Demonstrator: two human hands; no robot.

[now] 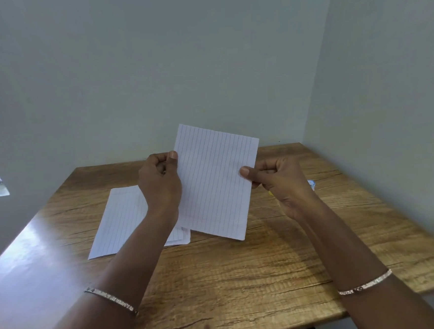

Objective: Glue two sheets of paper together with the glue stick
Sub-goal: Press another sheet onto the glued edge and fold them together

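Across frame centre, wooden table (244, 278). Ruled sheets (117, 222) lie flat, centre-left. Above them a lined sheet (217, 182), long axis near-vertical, pinched by left hand (160, 183) and right hand (281, 183) at opposite edges. Glue stick (311, 184) likely behind right hand, nearer it.

L hand (160, 183) + R hand (279, 183) pinch lined sheet (217, 182) | above table (244, 278)

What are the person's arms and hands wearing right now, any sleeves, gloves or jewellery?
Both forearms are bare, with no sleeves in view, and there are no gloves. The left hand has a thin silver bangle on its forearm, with small markings along the band. The right hand has a similar thin, sparkly silver bangle. No rings are visible.
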